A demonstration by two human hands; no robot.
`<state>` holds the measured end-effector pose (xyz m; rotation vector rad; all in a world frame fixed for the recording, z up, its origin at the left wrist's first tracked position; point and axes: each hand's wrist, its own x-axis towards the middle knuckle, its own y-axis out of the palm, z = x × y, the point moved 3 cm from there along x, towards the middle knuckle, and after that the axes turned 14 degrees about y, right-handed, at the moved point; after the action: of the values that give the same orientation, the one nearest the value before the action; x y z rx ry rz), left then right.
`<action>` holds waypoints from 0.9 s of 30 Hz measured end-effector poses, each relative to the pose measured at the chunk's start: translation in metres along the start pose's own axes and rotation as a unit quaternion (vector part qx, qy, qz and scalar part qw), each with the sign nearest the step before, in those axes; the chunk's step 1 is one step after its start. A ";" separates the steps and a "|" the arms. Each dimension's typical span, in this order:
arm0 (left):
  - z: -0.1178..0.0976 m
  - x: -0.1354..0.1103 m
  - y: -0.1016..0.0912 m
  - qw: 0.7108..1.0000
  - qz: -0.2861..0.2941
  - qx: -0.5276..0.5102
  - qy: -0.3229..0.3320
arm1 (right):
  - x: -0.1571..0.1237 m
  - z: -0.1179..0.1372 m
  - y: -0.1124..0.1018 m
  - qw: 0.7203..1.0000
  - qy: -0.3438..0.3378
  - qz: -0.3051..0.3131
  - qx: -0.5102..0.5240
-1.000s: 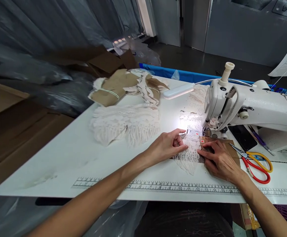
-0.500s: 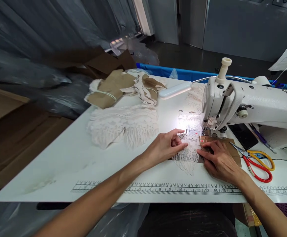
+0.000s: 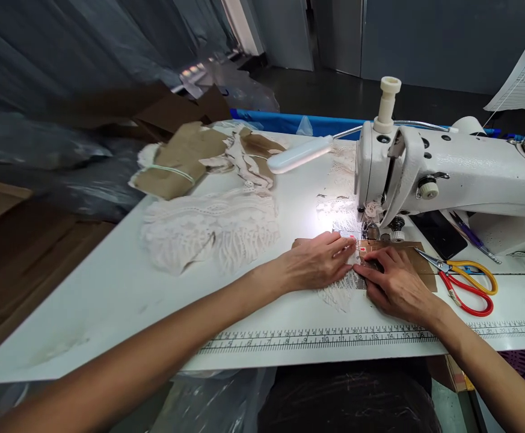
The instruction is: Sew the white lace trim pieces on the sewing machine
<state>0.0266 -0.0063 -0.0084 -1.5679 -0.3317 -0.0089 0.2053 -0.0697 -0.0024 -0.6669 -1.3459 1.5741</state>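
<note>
My left hand [image 3: 320,258] lies over a strip of white lace trim [image 3: 337,296], fingers stretched to the right and pressing it down just in front of the sewing machine's needle area. Fringed lace shows below the palm; the rest is covered. My right hand [image 3: 392,279] rests flat with its fingers apart on a brown piece [image 3: 424,273] on the machine bed, its thumb and forefinger tips close to the lace edge. Small red marks sit by the presser foot [image 3: 364,231]. The white sewing machine [image 3: 424,159] stands behind my hands.
Scissors [image 3: 467,279] with red and yellow handles lie right of my right hand, near a black phone [image 3: 440,236]. A lace pile [image 3: 208,228] and tied brown-wrapped bundles [image 3: 183,156] lie left. A lamp [image 3: 300,154] lights the needle; a ruler strip [image 3: 325,341] runs along the front.
My left hand has gone from an open thumb-and-finger gap to lying over the lace, a little further right relative to it. My right hand stays nearly in place. The view has shifted slightly.
</note>
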 end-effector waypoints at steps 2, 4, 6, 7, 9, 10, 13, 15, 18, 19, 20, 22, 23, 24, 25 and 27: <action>-0.001 -0.002 -0.003 1.000 0.018 0.007 0.010 | 0.000 0.000 0.000 1.000 0.000 -0.002 0.004; -0.004 -0.003 -0.006 0.999 0.025 0.019 0.014 | -0.001 0.000 0.001 1.000 0.002 -0.002 0.004; -0.008 -0.003 -0.006 0.998 0.036 0.049 0.015 | -0.001 0.000 0.002 1.000 0.002 -0.001 0.002; -0.010 -0.002 -0.006 0.997 0.043 0.069 0.015 | -0.001 0.000 0.002 1.000 0.001 -0.002 -0.001; -0.011 0.001 -0.006 0.993 0.051 0.110 0.014 | -0.001 -0.001 0.002 1.000 -0.002 -0.006 -0.010; -0.011 0.003 -0.006 0.991 0.052 0.127 0.013 | 0.000 -0.001 0.002 1.000 -0.002 -0.008 -0.017; -0.008 0.011 -0.009 0.985 0.052 0.164 0.015 | 0.004 -0.003 0.001 0.999 0.004 -0.030 -0.042; -0.005 0.015 -0.012 0.983 0.049 0.177 0.018 | 0.007 -0.005 0.000 0.997 0.005 -0.054 -0.050; -0.003 0.017 -0.016 0.985 0.042 0.168 0.010 | 0.009 -0.006 0.000 0.996 0.008 -0.069 -0.052; -0.002 0.016 -0.017 0.986 0.039 0.160 0.005 | 0.009 -0.006 0.001 0.996 0.009 -0.068 -0.053; -0.002 0.015 -0.016 0.988 0.034 0.152 0.001 | 0.009 -0.006 0.001 0.996 0.011 -0.066 -0.055; -0.001 0.013 -0.015 0.990 0.024 0.135 -0.003 | 0.009 -0.006 0.002 0.996 0.014 -0.066 -0.059; 0.000 0.012 -0.014 0.992 0.019 0.127 -0.004 | 0.009 -0.006 0.003 0.996 0.014 -0.067 -0.060; 0.001 0.011 -0.013 0.993 0.014 0.120 -0.004 | 0.009 -0.005 0.003 0.996 0.013 -0.069 -0.060; 0.001 0.010 -0.012 0.993 0.011 0.114 -0.004 | 0.009 -0.006 0.003 0.996 0.013 -0.069 -0.060; 0.003 0.009 -0.010 0.994 0.007 0.106 -0.003 | 0.009 -0.006 0.004 0.996 0.014 -0.067 -0.057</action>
<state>0.0325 -0.0018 0.0036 -1.3611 -0.3153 0.0414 0.2053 -0.0592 -0.0064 -0.6514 -1.4385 1.3834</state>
